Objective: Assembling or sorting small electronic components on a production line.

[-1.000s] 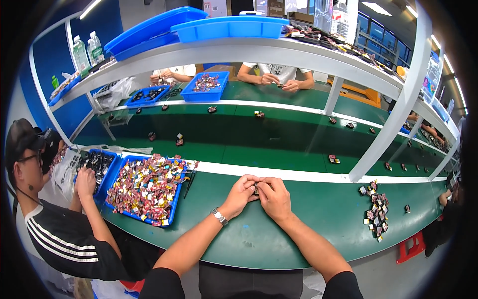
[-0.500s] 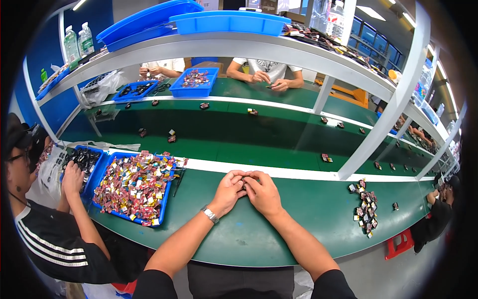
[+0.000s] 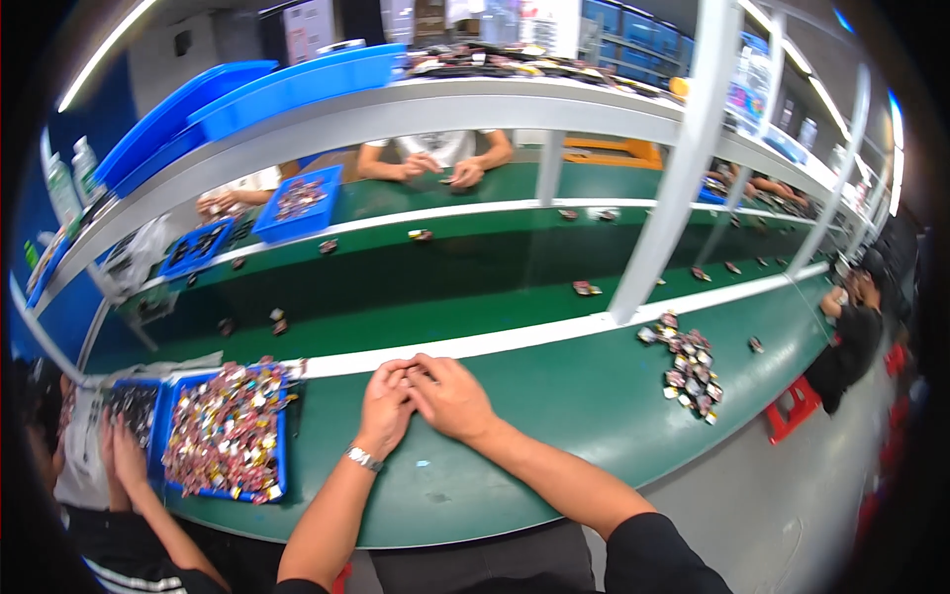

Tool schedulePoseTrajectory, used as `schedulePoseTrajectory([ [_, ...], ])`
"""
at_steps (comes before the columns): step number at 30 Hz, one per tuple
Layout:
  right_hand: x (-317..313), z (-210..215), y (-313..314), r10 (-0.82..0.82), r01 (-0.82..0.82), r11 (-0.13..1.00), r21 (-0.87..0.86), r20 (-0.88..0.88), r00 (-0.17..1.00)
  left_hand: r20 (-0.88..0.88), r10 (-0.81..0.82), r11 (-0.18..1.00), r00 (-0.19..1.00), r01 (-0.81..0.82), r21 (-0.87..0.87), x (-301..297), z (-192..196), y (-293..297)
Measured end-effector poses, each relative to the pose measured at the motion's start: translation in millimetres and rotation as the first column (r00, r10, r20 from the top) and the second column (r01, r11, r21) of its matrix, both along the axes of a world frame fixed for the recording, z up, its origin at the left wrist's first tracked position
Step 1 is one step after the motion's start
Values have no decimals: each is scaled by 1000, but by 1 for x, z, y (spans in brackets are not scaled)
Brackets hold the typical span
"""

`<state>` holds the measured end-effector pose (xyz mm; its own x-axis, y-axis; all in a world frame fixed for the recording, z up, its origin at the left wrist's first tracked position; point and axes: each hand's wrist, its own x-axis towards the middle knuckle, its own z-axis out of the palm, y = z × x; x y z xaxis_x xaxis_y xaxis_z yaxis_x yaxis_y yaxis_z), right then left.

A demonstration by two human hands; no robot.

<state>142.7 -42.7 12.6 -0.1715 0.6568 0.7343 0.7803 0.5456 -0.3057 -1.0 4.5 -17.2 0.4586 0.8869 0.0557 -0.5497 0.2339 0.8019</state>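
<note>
While busy right of the tray, presses left hand against right hand with bent fingers; cannot tell if gripping anything. Can see parts inside the tray. Seems like fiddly work, likely needing gentleness next.

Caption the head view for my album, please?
Left hand and right hand meet over a green workbench, between a heaped blue tray and clustered small parts.

Free tabletop between right hand and parts pile, heaped blue tray an obstacle leftward
</note>
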Motion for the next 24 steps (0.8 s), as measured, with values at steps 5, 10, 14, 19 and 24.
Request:
schedulePoseTrajectory([
  [5,-7,-15,19,66,-66,998,-26,10,998,2,1,999,1000,-1,-44,-15,6,1],
  [10,65,-7,113,-374,374,922,-100,25,927,-108,43,996,993,-34,86,-5,11,-3],
  [14,133,-27,119,-456,470,849,-240,113,882,-127,-28,994,992,41,101,1,11,-1],
  [19,155,6,19,-341,344,939,-32,64,938,-156,17,995,988,-1,104,-12,15,-5],
  [24,260,12,-71,-825,836,547,44,200,529,-194,8,993,981,15,113,2,23,-8],
])
